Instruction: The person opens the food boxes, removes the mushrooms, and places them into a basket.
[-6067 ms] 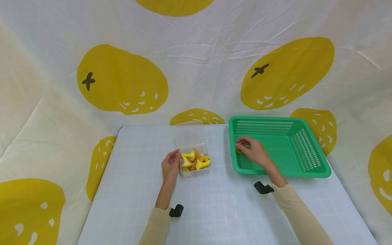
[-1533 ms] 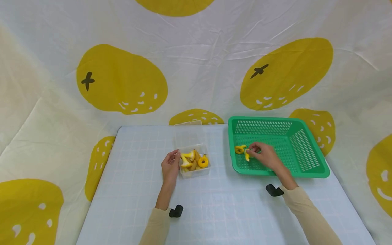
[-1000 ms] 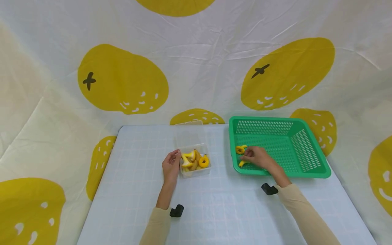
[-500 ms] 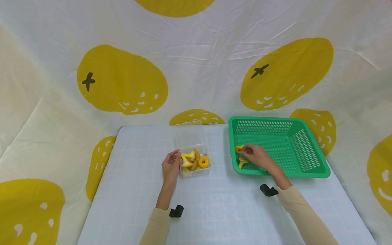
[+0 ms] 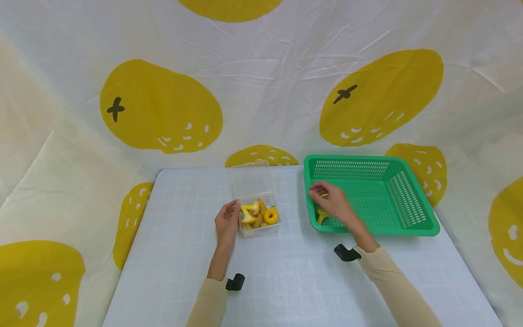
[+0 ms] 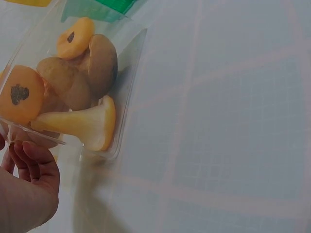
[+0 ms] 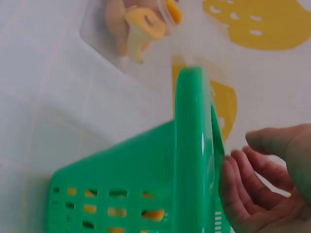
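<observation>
Pinching the rim at the nine o'clock side of a clear box [image 5: 261, 232], the left hand [image 5: 226, 221] had its fingers curved and bunched together. The right hand [image 5: 336, 203] hung over the nine o'clock side of a green basket [image 5: 369, 195], its fingers loosely bent side by side and the thumb a little apart from their tips; a sliver of yellow [image 5: 324, 195] showed through that gap.

On the pale table [image 5: 278, 281], the box lay open, its lid [image 5: 253, 179] tipped back toward twelve o'clock. Heaped inside were mushroom-shaped pieces: a yellow-and-white trumpet-like one [image 5: 247, 216] at ten o'clock, brown ones [image 5: 258, 221] in the middle, and a round orange-yellow one [image 5: 271, 212] with a dark centre at four o'clock. The basket stood between two and three o'clock from the box. Near its eight o'clock corner lay a yellow piece [image 5: 322, 216], wide end toward one o'clock. Beyond both rose a pale cloth [image 5: 261, 104] printed with big yellow shapes.
</observation>
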A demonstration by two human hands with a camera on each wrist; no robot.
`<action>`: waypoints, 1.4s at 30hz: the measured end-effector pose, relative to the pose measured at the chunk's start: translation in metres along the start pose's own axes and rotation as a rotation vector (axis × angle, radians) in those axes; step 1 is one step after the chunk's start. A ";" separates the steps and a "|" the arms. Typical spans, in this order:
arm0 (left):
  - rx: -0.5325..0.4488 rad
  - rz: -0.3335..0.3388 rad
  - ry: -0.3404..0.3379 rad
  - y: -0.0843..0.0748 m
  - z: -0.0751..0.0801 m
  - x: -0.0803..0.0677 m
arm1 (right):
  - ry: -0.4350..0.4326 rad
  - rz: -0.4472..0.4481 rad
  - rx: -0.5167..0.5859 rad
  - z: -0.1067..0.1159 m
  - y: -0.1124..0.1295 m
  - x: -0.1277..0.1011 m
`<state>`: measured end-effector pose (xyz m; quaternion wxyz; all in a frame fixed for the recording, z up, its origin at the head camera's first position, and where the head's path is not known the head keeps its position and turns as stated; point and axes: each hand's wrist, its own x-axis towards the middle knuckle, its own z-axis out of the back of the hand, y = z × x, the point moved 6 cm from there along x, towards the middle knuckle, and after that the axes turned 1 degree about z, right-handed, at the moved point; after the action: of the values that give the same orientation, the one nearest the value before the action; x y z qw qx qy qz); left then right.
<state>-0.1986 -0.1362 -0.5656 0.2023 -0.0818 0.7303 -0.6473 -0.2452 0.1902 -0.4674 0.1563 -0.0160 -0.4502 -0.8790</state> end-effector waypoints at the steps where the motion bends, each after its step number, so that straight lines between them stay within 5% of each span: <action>1: -0.002 -0.004 0.000 0.000 0.000 0.000 | -0.015 0.002 0.006 -0.001 0.002 0.001; 9: -0.011 -0.012 -0.003 0.000 0.000 0.000 | -0.040 -0.020 0.044 -0.020 0.019 0.008; 31: 0.018 -0.010 -0.002 0.001 -0.002 0.001 | 0.097 -0.021 0.205 -0.102 0.057 0.016; 42: -0.045 -0.047 0.008 -0.002 -0.001 0.001 | 0.181 0.105 0.181 -0.142 0.074 0.014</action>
<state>-0.2000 -0.1360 -0.5639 0.1825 -0.1009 0.7433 -0.6356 -0.2213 0.0327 -0.4909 0.2428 0.0542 -0.5102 -0.8233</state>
